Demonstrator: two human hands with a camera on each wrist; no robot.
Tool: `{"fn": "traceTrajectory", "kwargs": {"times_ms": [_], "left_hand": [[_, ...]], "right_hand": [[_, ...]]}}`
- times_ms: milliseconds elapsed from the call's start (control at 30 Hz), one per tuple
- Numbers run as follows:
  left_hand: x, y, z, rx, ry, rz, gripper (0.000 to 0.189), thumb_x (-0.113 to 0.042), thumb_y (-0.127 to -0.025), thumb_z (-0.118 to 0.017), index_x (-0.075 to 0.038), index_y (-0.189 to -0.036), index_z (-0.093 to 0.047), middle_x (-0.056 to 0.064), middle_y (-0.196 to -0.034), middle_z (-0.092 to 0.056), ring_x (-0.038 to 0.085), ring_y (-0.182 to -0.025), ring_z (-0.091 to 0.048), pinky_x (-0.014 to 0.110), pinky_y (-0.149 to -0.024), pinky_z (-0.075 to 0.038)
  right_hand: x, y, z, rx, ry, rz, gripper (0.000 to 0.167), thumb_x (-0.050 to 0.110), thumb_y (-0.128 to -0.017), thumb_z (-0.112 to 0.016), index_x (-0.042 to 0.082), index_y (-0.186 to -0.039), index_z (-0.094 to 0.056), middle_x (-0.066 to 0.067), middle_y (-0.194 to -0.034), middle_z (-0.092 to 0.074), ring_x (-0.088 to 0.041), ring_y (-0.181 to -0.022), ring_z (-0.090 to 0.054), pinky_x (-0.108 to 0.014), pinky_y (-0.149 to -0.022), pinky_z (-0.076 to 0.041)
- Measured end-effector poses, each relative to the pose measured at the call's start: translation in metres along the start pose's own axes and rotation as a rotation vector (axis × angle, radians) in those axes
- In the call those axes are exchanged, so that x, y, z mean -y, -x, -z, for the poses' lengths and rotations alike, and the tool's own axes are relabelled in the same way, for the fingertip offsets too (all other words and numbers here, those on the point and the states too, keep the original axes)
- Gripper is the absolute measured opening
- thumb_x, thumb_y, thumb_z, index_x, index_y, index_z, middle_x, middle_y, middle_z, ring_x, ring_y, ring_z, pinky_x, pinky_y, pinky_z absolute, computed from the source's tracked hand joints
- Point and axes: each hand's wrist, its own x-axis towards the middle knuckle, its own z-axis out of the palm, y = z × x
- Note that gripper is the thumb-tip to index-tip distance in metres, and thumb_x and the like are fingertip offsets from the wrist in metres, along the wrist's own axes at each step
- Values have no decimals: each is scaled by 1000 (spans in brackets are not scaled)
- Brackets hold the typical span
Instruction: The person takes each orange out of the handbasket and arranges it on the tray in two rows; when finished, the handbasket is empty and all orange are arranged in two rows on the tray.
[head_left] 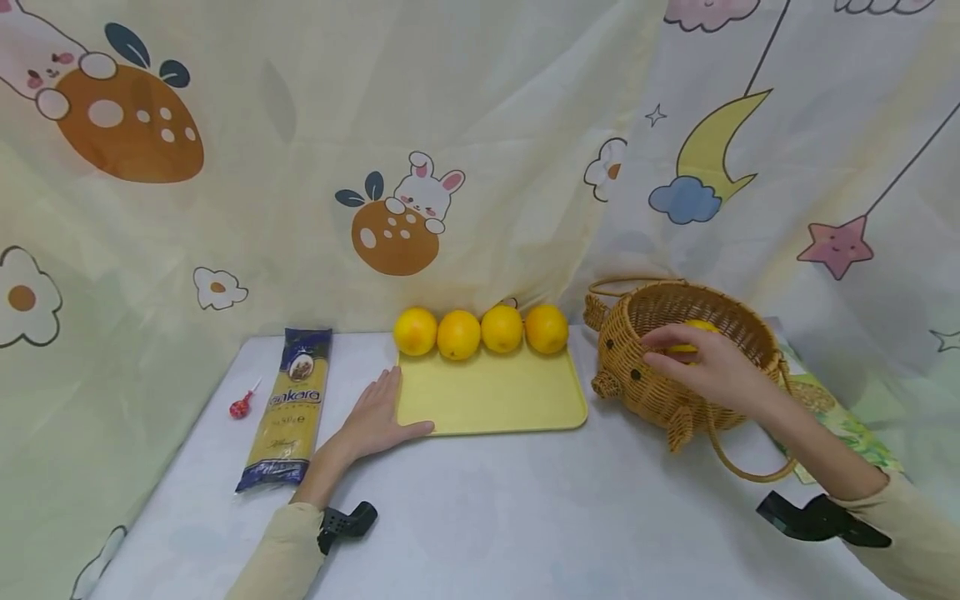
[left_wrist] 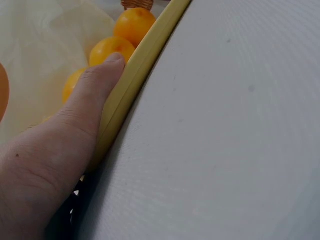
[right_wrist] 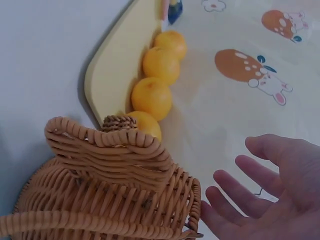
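Note:
A yellow tray [head_left: 491, 396] lies on the white table, with several oranges [head_left: 458, 335] in a row along its back edge. At the tray's left front corner rests my left hand [head_left: 378, 417], fingers straight along the side. In the left wrist view its thumb [left_wrist: 97, 82] lies on the tray's rim [left_wrist: 142, 62]. My right hand [head_left: 708, 362] is over the opening of a wicker pig-shaped basket [head_left: 656, 392], fingers loosely bent and holding nothing. Partly hidden behind that hand, another orange [head_left: 701, 325] shows inside the basket. The right wrist view shows the basket's woven side [right_wrist: 115, 195] beside the spread fingers.
Left of the tray lies a blue and yellow pasta packet [head_left: 288, 417], with a red lollipop [head_left: 240, 407] beside it. A green printed packet [head_left: 840, 417] sits partly behind the basket. The basket's handle [head_left: 750, 475] loops onto the table. A patterned curtain [head_left: 510, 208] hangs behind.

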Motion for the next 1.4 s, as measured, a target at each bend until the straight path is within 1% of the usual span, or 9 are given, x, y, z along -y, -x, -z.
{"fn": "traceTrajectory", "kwargs": {"times_ms": [167, 300, 467, 567, 633, 733, 933, 1100, 1400], "left_hand": [[3, 2, 2, -2, -6, 8, 129, -80, -72, -59, -1, -155, -1, 18, -164, -3, 34, -153, -5, 52, -125, -6], [4, 2, 3, -8, -4, 7, 128, -80, -72, -59, -2, -155, -1, 17, -164, -3, 34, -153, -5, 51, -125, -6], [3, 2, 0, -9, 5, 3, 128, -79, -72, -60, -2, -155, -1, 17, -164, -4, 34, -153, -5, 51, -125, -7], [2, 3, 0, -10, 9, 2, 128, -78, -72, -61, -2, -155, -2, 17, -164, -4, 34, -153, -5, 51, -125, -7], [1, 2, 0, -10, 9, -1, 128, -79, -72, -60, -3, -156, -2, 17, -164, -4, 34, -153, -6, 51, -125, -7], [-1, 1, -1, -10, 6, -11, 128, -80, -72, -59, -3, -156, -2, 16, -164, -4, 33, -153, -6, 50, -125, -8], [-2, 0, -1, 0, 1, -15, 128, -80, -72, -60, -3, -156, -2, 16, -164, -4, 32, -153, -5, 50, -125, -7], [-1, 1, 0, -15, 9, -11, 126, -78, -73, -61, -3, -156, -3, 16, -164, -5, 32, -153, -6, 50, -125, -7], [0, 1, 0, -12, 2, -4, 126, -77, -73, -61, -2, -155, -2, 16, -164, -4, 33, -153, -5, 51, -125, -7]], "right_hand": [[-2, -21, 11, 49, 59, -26, 29, 25, -96, -62, 5, -117, -65, -14, -114, -69, -27, -107, -62, -50, -88, -55], [-19, -54, 26, 178, 185, -30, 32, 25, -96, -60, 2, -117, -65, -15, -112, -69, -31, -101, -64, -51, -86, -53], [-52, -99, 53, 587, 284, -67, 46, 29, -97, -59, -6, -127, -57, -24, -120, -64, -36, -106, -63, -50, -87, -55], [-65, -117, 65, 860, 239, -220, 66, 41, -97, -56, -7, -141, -41, -34, -137, -47, -51, -121, -51, -58, -91, -53], [-72, -124, 69, 954, 192, -344, 80, 49, -95, -55, -5, -148, -30, -37, -147, -31, -58, -131, -36, -64, -93, -49], [-82, -129, 68, 987, 98, -494, 92, 55, -91, -58, -3, -151, -21, -38, -150, -24, -60, -135, -26, -66, -94, -48], [-95, -130, 62, 968, 29, -610, 90, 51, -91, -61, 0, -152, -19, -39, -151, -20, -60, -136, -24, -63, -94, -50], [-100, -127, 54, 908, -29, -689, 92, 50, -91, -62, 1, -153, -16, -40, -153, -6, -59, -140, -12, -64, -106, -40], [-110, -119, 45, 867, 60, -647, 89, 54, -90, -59, 0, -151, -24, -38, -154, -8, -56, -139, -16, -62, -112, -33]]}}
